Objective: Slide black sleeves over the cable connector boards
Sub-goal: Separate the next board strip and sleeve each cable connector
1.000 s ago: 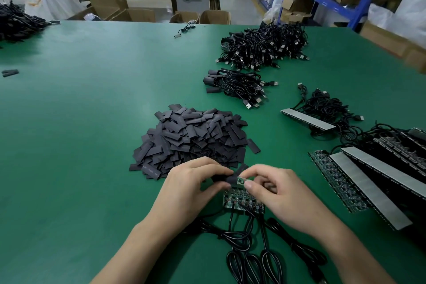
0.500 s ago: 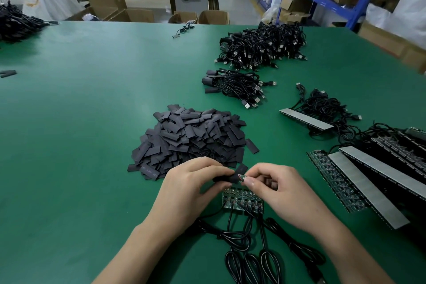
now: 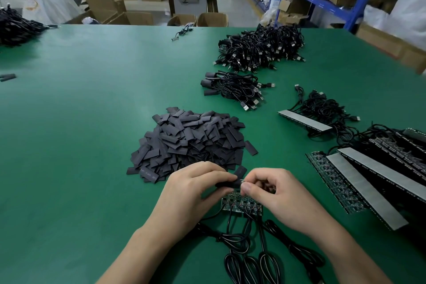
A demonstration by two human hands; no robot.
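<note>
Sleeves [image 3: 191,140] lie heaped mid-table [image 3: 92,145], in easy reach just beyond the left hand [image 3: 191,189], whose fingers pinch one black sleeve [image 3: 227,184], mouth facing right. The right hand [image 3: 272,193] pinches a connector board [image 3: 241,181] at that mouth, apparently feeding it in, above the board strip [image 3: 242,206] lying toward the near edge.

Both hands meet at the near middle of the surface [image 3: 80,145], just in front of the pile of sleeves [image 3: 191,140].

The left hand [image 3: 193,191] holds one sleeve [image 3: 227,184]. At the sleeve's right end, the right hand [image 3: 274,193] pinches a connector board [image 3: 242,181]. Under both hands lies a row of boards [image 3: 242,206], with its coiled cables [image 3: 249,260] trailing toward the near edge. Behind and to the right of the pile sits a small cable bundle [image 3: 232,90], and a large cable heap [image 3: 260,47] lies farther back. Long board strips [image 3: 368,180] lie at the right.
</note>
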